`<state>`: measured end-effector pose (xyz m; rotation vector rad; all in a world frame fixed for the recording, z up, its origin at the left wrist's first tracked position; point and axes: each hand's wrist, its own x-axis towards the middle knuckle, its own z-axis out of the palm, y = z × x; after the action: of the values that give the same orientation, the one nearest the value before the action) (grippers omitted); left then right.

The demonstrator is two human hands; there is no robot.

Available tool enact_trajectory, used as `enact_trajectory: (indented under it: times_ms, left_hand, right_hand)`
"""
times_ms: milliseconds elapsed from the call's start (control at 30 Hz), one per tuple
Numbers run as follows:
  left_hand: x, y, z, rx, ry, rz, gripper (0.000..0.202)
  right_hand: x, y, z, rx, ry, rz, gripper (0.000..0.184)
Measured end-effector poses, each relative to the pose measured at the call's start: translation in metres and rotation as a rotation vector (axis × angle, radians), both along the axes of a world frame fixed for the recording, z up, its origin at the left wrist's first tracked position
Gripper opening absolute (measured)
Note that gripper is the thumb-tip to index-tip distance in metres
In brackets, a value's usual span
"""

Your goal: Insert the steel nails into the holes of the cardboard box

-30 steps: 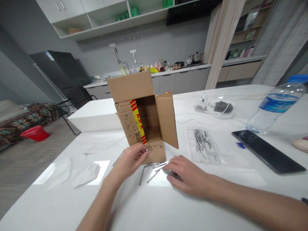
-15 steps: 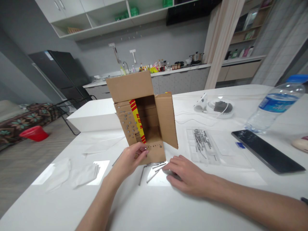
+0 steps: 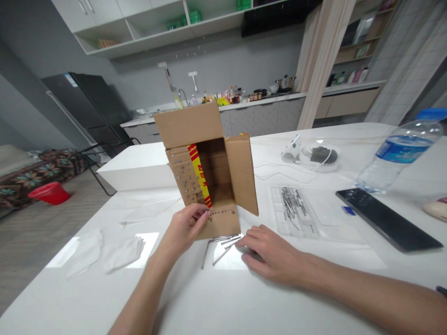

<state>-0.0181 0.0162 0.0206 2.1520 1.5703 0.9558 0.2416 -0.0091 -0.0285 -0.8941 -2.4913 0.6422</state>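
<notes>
An open cardboard box (image 3: pixel 240 174) stands on the white table, its opening toward me. Several grey nail heads (image 3: pixel 189 177) dot its left flap. The low front flap (image 3: pixel 223 225) has a row of small holes and one nail head (image 3: pixel 233 212) at the right. Against that flap's left part, my left hand (image 3: pixel 186 225) is closed in a pinch; what sits between thumb and forefinger is too small to make out. Loose long nails (image 3: pixel 220 256) lie before the box. My right hand (image 3: pixel 267 253) rests on the table, fingers apart, its fingertips by the nails.
Right of the box lies a clear plastic case (image 3: pixel 293 209) with nails. Beyond it are a black phone (image 3: pixel 387 218), a water bottle (image 3: pixel 398 153) and a white device with a cable (image 3: pixel 319 156). White tissues (image 3: pixel 124 253) lie at left, a white block (image 3: pixel 136 167) behind.
My left hand has shifted slightly left along the front flap, uncovering more of the hole row. My right hand and the box stay where they were.
</notes>
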Motion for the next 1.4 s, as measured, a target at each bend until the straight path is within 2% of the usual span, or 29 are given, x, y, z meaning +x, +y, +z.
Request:
enact_trajectory:
  times_ms: [200, 467, 800, 1133, 1400]
  left_hand:
    - [-0.0064, 0.0019, 0.0022, 0.06, -0.034, 0.126, 0.03]
    - [-0.0059, -0.0005, 0.0059, 0.019, -0.027, 0.179, 0.032]
    - [-0.0092, 0.0026, 0.0029, 0.012, 0.012, 0.18, 0.034]
    - [-0.0104, 0.001, -0.0011, -0.033, -0.007, 0.097, 0.028]
    - [-0.0065, -0.0014, 0.0026, -0.024, 0.001, 0.078, 0.03]
  right_hand:
    - [0.0001, 0.0003, 0.0004, -0.003, 0.005, 0.001, 0.016]
    - [0.0004, 0.0004, 0.002, -0.005, 0.002, 0.004, 0.015]
    - [0.0004, -0.0001, 0.0014, -0.009, 0.005, 0.004, 0.016]
    - [0.0007, -0.0003, -0.0003, -0.007, 0.005, -0.001, 0.016]
    - [-0.0003, 0.0005, 0.0015, -0.015, 0.005, -0.003, 0.016]
